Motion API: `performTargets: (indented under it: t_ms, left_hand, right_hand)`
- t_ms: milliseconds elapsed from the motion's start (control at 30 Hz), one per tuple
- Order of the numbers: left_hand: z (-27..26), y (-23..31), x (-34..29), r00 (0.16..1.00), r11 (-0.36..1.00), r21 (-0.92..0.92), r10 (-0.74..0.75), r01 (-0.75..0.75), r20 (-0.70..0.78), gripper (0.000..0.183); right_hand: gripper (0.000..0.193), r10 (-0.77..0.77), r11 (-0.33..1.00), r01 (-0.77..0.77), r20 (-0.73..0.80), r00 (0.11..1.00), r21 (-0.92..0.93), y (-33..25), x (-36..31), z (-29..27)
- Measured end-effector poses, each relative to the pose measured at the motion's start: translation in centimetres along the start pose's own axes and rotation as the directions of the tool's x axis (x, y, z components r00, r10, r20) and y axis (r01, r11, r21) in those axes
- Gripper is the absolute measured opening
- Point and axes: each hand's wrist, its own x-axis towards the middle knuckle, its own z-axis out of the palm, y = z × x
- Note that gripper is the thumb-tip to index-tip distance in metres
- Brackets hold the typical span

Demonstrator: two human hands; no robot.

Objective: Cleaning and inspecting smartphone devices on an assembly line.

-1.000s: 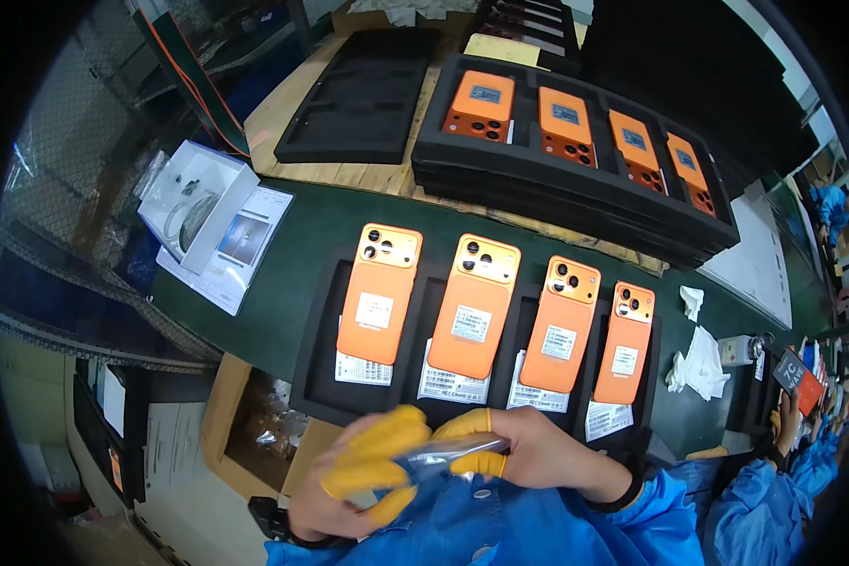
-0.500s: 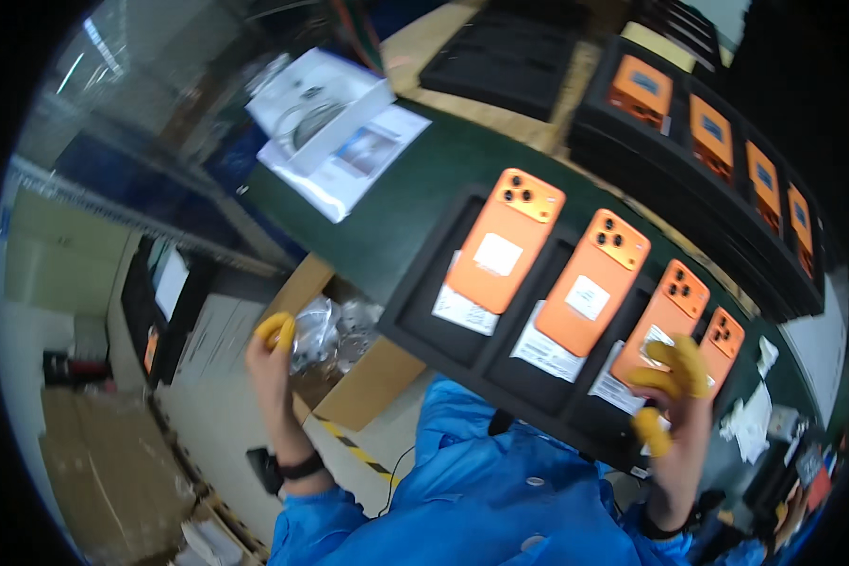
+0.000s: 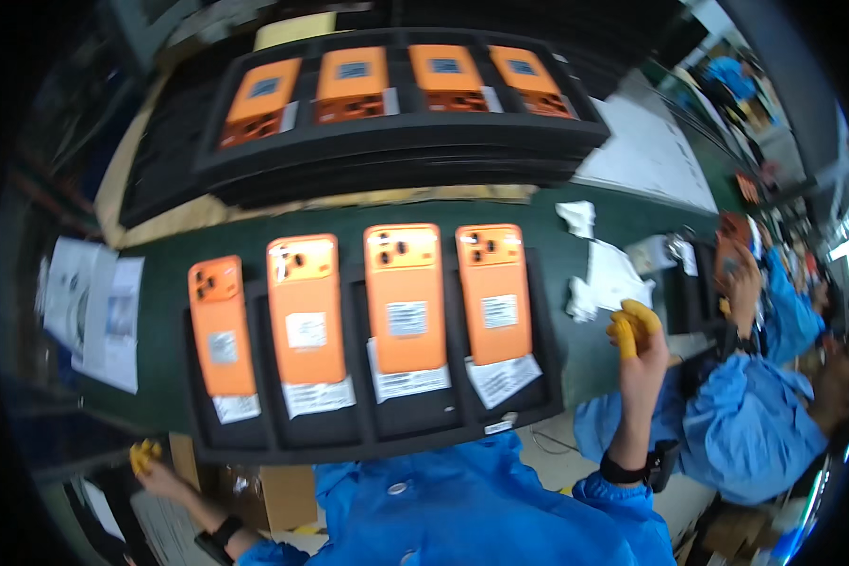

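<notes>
A black compartment tray (image 3: 292,443) lies on the green bench before me. Across its compartments is a row of orange phones, camera side up; the rightmost phone (image 3: 493,292) is nearest my right hand. Each phone bears a white label, and a printed paper slip (image 3: 505,379) sticks out under its lower end. My right hand (image 3: 640,351), with yellow finger cots, is raised off the tray's right side, fingers loosely bent and nothing visible in them. Low at the far left is my left hand (image 3: 156,472), also in yellow cots, small in view, its fingers slightly apart and apparently holding nothing.
A stack of black trays (image 3: 396,141) with orange phones on top stands behind. Crumpled white paper (image 3: 615,274) lies right of my tray. A white box (image 3: 71,283) sits at the left end. A cardboard box (image 3: 288,495) is below. A co-worker (image 3: 745,424) in blue works at right.
My view has swung to the right. My right hand has left the phones at the tray's right end and is now beside the tray. My left hand is no longer over the cardboard box.
</notes>
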Motion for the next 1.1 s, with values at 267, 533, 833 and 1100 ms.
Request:
performTargets:
  t_ms: [267,533,833,1100]
  left_hand:
    - [8.9,25.1,-10.9,0.854,0.872,-0.17,0.485,-0.459,0.188,0.028]
    - [14.1,37.1,-22.2,0.141,0.475,-0.585,0.84,-0.657,0.524,0.006]
    - [15.2,36.9,-24.9,0.178,0.533,-0.591,0.815,-0.606,0.552,0.018]
    - [15.6,38.2,-26.6,0.062,0.515,-0.609,0.791,-0.603,0.608,0.017]
  right_hand:
    - [0.036,-0.28,0.66,0.22,0.037,0.959,-0.718,1.8,1.9,2.0]
    - [0.025,-0.362,0.517,0.288,0.1,0.927,-0.806,4.7,3.9,3.0]
    - [0.022,-0.083,0.996,0.055,-0.457,0.885,-0.075,1.6,9.8,-8.5]
    - [0.018,-0.404,0.611,0.062,-0.244,0.882,-0.789,2.1,14.2,-9.0]
